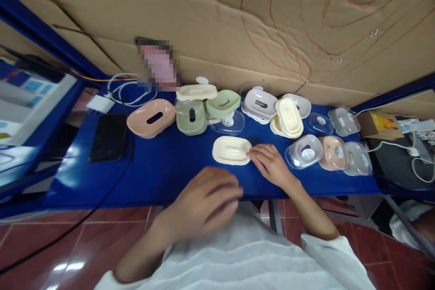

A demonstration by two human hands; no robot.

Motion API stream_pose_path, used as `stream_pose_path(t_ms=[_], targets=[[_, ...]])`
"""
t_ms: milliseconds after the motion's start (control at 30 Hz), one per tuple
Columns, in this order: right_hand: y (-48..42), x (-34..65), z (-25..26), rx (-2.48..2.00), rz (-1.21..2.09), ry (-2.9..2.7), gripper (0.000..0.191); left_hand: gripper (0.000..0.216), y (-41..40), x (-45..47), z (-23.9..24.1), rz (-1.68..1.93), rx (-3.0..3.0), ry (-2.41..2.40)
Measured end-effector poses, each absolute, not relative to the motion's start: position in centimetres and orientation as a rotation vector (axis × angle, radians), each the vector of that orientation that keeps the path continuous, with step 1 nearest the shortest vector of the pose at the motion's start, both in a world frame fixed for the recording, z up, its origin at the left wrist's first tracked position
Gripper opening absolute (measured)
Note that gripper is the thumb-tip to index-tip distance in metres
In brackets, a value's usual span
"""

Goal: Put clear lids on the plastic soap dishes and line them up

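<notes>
A cream oval soap dish tray [231, 150] with a raised bar in its middle lies on the blue table. My right hand [270, 165] has its fingertips on the right end of this tray, the thumb hidden beneath the hand. My left hand [207, 201], blurred by motion, hovers in front of the table edge, nearer to me than the tray. Its fingers are loosely bent and apart, with nothing seen in them. Behind the tray lie a clear lid [234, 123] with a round label and a green soap dish [222, 103].
At the back left are a peach soap dish [152, 118], a green soap box [191, 118] and a black phone-like slab [108, 138]. Grey dishes [260, 102] and stacked cream trays [290, 117] stand back right. Lidded soap boxes [333, 153] sit at right. A black cable [112, 188] crosses the left.
</notes>
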State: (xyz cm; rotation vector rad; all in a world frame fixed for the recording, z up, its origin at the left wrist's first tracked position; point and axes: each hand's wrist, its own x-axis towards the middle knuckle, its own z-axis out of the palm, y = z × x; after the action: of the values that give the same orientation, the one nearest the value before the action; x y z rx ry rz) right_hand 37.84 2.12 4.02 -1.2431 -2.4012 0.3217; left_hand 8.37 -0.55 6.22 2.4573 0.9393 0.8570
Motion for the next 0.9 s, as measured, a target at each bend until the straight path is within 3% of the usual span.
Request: stream_pose_path(t_ms=[133, 300, 467, 667, 900], targets=[[5.0, 37.4, 3.5, -1.217, 0.292, -2.422, 0.034, 0.03, 1.2, 8.6, 2.8, 0.721, 2.645, 1.066], [8.4, 35.8, 2.2, -1.275, 0.243, -2.432, 0.044, 0.01, 0.6, 7.3, -0.3, 0.837, 2.557, 1.176], [9.7, 35.5, 2.8, -1.266, 0.202, -2.411, 0.043, 0.014, 0.5, 6.9, -0.5, 0.877, 2.517, 1.174], [15.6, 34.4, 4.4, -1.296, 0.103, -2.506, 0.058, 0.02, 1.6, 7.4, -1.0, 0.864, 2.485, 1.121], [14.5, 33.2, 5.4, -1.167, 0.056, -2.457, 0.034, 0.043, 1.2, 6.5, -0.5, 0.95, 2.195, 1.059]])
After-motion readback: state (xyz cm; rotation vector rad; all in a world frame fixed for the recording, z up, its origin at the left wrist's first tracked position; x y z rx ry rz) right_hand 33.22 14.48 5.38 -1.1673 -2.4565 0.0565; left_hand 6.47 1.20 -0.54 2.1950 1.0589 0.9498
